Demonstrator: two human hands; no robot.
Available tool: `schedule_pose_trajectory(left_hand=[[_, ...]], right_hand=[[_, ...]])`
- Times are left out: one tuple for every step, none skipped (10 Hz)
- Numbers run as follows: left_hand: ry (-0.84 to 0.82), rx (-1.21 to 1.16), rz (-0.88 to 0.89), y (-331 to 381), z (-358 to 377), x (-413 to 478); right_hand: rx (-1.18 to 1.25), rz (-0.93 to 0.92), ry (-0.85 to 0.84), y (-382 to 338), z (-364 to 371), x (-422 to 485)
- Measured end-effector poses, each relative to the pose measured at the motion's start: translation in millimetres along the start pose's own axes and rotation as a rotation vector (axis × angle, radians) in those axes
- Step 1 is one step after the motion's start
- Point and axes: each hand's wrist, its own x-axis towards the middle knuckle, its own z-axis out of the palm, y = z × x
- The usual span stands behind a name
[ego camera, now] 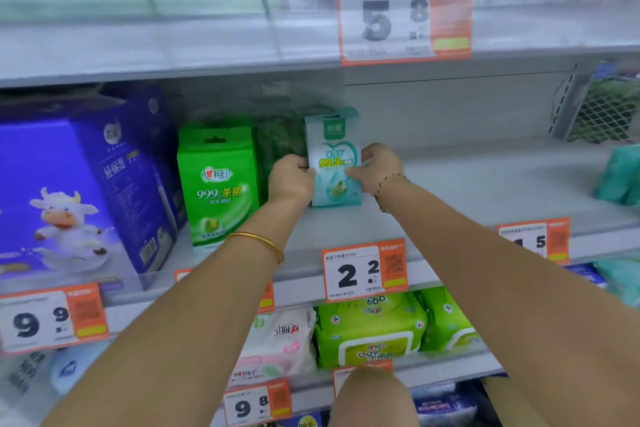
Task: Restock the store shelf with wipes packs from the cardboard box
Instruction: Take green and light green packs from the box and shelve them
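Both hands are on the teal wipes pack point(334, 152), gripping it from either side. The left hand point(291, 180) is curling its fingers round the left edge. The right hand point(379, 166) is pinching the right edge, thumb lying across the printed front. The pack is standing upright between them, set back from the front of the middle shelf point(485, 184), and its bottom edge looks to be sitting on the board.

Just left of the left hand, a bright green pack point(218, 184) is standing upright, with darker green packs point(277, 142) crowding in behind it (blurred, so no count). Further left, a big purple box point(86, 191) with a cartoon cow is filling that end.

Right of the right hand, a bare stretch of shelf board is running out to a teal bundle point(620, 177) at the far edge. A mesh divider point(602, 111) is rising above that bundle.

Below the hands, between the forearms, an orange price tag point(363, 270) reading 2.2 is hanging on the shelf's front lip. Under that lip, the lower shelf is holding lime green wipes packs point(370, 329) lying flat, with a pink and white pack point(280, 340) just beside them.

Above the hands, the upper shelf's underside is leaving some room over the pack's top, and a tag point(403, 14) marked 5.8 is hanging from its edge.
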Motion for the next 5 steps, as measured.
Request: schedule_pose_trajectory(left_hand=[[-0.009,-0.018,0.025,-11.6,7.3,23.3],[-0.001,-0.007,0.006,-16.8,9.5,34.5],[0.027,0.048,0.027,-8.9,8.8,27.9],[0.057,0.093,0.031,-2.7,8.3,23.7],[0.087,0.167,0.037,4.3,8.3,21.2]], right_hand=[[0.007,-0.006,0.004,-0.5,0.9,4.7],[-0.031,0.0,0.013,-2.3,1.1,10.2],[-0.093,0.003,0.013,-2.4,1.4,14.2],[-0.13,0.006,0.009,-1.0,2.7,18.5],[-0.14,0.016,0.005,-2.2,3.6,19.4]])
